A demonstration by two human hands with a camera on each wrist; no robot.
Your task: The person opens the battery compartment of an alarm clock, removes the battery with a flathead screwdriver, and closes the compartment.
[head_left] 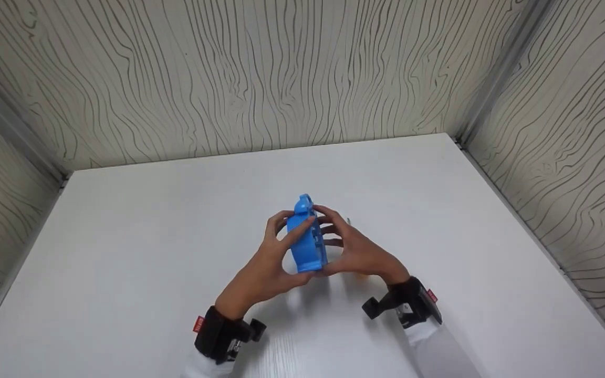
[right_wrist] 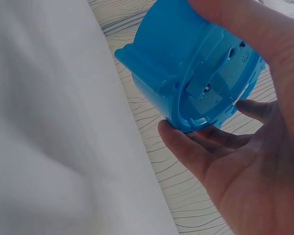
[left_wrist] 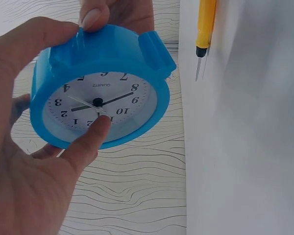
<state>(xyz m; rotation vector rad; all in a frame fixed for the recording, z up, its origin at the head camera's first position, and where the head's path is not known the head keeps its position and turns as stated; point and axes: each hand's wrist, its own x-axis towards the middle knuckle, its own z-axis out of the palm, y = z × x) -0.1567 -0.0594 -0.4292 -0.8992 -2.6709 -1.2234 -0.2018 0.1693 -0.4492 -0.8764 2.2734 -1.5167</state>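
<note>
Both hands hold a blue alarm clock [head_left: 305, 241] above the white table. In the left wrist view the clock [left_wrist: 159, 105] shows its white dial with black numerals, upside down in that view. My left hand [head_left: 266, 262] grips it from the left, thumb on the rim and one finger across the dial's cover. From the right, my right hand [head_left: 360, 252] holds the edge of its back. The right wrist view shows the clock's blue back [right_wrist: 218, 73] with small holes and a recess; the right hand's fingers [right_wrist: 186, 147] curl along the rim.
A screwdriver with a yellow handle [left_wrist: 206, 22] and thin metal shaft lies on the white table [head_left: 150, 252], mostly hidden behind the right hand in the head view. Wood-grain panels [head_left: 281, 73] stand around the table's back and sides.
</note>
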